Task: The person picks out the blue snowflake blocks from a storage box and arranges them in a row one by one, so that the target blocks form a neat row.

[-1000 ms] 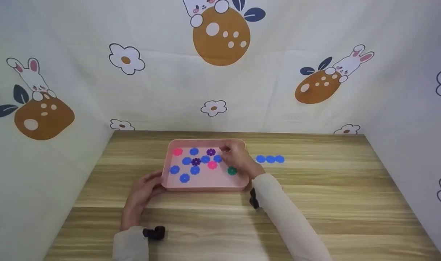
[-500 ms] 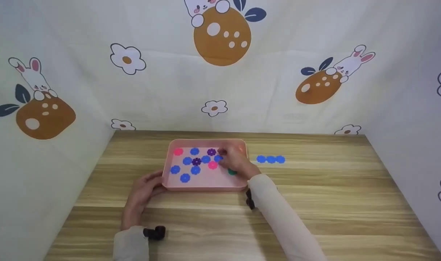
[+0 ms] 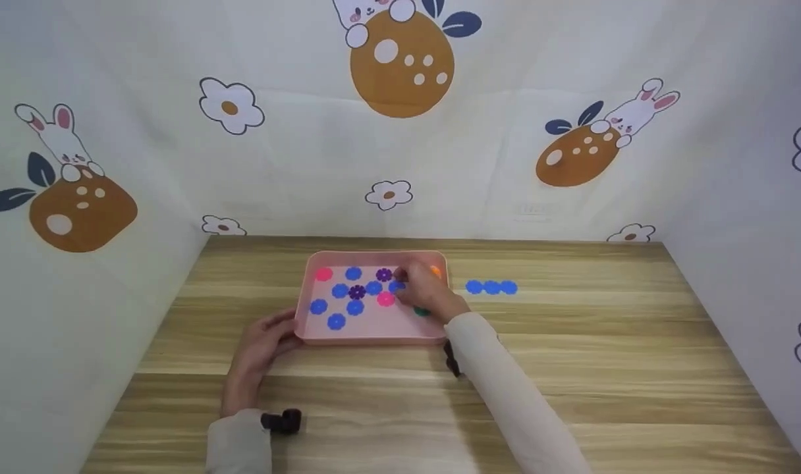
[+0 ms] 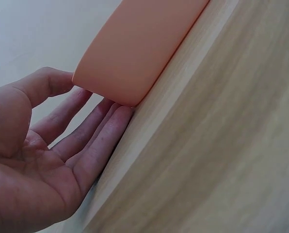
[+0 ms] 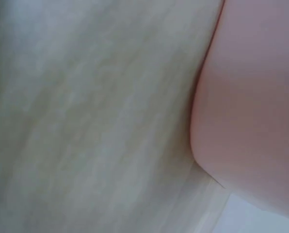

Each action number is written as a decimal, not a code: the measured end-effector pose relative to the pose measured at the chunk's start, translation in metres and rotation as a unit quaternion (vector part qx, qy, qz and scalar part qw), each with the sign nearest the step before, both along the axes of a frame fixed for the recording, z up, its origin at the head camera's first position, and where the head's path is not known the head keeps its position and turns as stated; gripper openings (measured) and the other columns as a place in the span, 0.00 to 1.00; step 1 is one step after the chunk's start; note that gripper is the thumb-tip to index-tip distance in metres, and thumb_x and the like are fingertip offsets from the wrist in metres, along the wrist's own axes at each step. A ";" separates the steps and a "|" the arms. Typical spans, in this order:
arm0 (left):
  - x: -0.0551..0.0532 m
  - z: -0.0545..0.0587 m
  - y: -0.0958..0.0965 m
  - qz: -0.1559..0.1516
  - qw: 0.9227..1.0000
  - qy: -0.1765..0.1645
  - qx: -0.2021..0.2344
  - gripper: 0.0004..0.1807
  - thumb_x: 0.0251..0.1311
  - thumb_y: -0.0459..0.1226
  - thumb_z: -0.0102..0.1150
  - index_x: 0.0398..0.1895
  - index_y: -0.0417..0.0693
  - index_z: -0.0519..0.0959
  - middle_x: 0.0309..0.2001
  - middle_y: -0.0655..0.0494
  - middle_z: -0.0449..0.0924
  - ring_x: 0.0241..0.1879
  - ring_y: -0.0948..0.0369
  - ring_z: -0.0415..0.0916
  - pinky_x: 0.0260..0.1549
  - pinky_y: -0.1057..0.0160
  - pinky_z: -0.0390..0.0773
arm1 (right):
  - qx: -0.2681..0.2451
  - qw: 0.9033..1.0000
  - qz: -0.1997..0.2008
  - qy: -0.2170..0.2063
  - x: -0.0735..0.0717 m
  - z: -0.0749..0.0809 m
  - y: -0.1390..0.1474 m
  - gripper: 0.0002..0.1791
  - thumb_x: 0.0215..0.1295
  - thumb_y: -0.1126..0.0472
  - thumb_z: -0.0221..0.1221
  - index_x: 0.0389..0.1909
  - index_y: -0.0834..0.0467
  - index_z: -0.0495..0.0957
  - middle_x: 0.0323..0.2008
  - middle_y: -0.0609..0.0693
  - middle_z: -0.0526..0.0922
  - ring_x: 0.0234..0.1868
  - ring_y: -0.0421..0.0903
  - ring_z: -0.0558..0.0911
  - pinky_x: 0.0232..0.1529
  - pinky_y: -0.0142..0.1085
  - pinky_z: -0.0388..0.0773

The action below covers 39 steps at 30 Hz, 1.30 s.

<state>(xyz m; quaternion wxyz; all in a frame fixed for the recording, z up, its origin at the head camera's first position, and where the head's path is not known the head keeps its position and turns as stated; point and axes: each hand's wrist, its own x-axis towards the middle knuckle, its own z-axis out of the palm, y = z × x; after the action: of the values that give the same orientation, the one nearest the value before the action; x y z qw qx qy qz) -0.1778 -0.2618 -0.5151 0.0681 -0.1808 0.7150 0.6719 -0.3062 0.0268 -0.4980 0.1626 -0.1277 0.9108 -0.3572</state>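
In the head view, a shallow pink tray [image 3: 374,340] stands on the wooden table with flat flower-shaped plastic pieces in it. My left hand [image 3: 259,352] holds the tray's near left corner; in the left wrist view the thumb touches the rim and the fingers [image 4: 105,141] reach to the lower edge. My right hand [image 3: 427,289] is inside the tray on the right, fingertips at a blue flower piece [image 3: 395,286]; whether they pinch it is hidden. A pink piece [image 3: 386,299], a purple piece [image 3: 384,274], an orange piece [image 3: 435,270] and a partly covered green piece [image 3: 421,311] lie around it.
A row of blue flower pieces [image 3: 491,287] lies on the table [image 3: 605,342] right of the tray. Several more blue pieces, another purple piece [image 3: 356,292] and another pink piece [image 3: 323,274] lie in the tray's left part. A patterned cloth [image 3: 295,164] surrounds the table.
My right hand has shifted slightly left within the tray, uncovering the orange piece and covering more of the green one. My left hand stays at the tray corner.
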 end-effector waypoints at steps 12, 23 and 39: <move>-0.002 0.000 -0.001 -0.009 1.000 -0.009 0.006 0.25 0.73 0.37 0.54 0.70 0.43 0.70 0.69 0.37 0.70 0.58 0.54 0.80 0.56 0.60 0.84 | -0.001 1.000 0.001 0.031 -0.003 0.010 0.013 0.23 0.61 0.61 0.69 0.58 0.57 0.78 0.52 0.50 0.82 0.52 0.48 0.79 0.62 0.43 0.81; 0.001 -0.001 -0.002 -0.010 1.000 0.000 0.001 0.25 0.73 0.39 0.53 0.70 0.42 0.70 0.68 0.37 0.71 0.54 0.58 0.82 0.55 0.61 0.84 | -0.028 0.992 -0.002 0.120 -0.011 0.036 0.073 0.21 0.60 0.64 0.68 0.53 0.67 0.79 0.51 0.62 0.82 0.54 0.57 0.80 0.61 0.47 0.81; 0.002 -0.001 -0.002 -0.016 1.000 -0.018 -0.012 0.27 0.72 0.44 0.55 0.71 0.48 0.69 0.70 0.41 0.70 0.58 0.56 0.81 0.59 0.61 0.82 | -0.027 0.992 -0.092 0.080 -0.007 0.026 0.183 0.25 0.60 0.63 0.65 0.57 0.68 0.77 0.56 0.65 0.81 0.61 0.61 0.78 0.65 0.52 0.77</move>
<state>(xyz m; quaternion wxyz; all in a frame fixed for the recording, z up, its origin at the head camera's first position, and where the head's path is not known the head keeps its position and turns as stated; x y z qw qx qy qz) -0.1759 -0.2641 -0.5157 0.0890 -0.1822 0.7245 0.6588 -0.3130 0.2102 -0.4723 0.0520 -0.0758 0.9190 -0.3835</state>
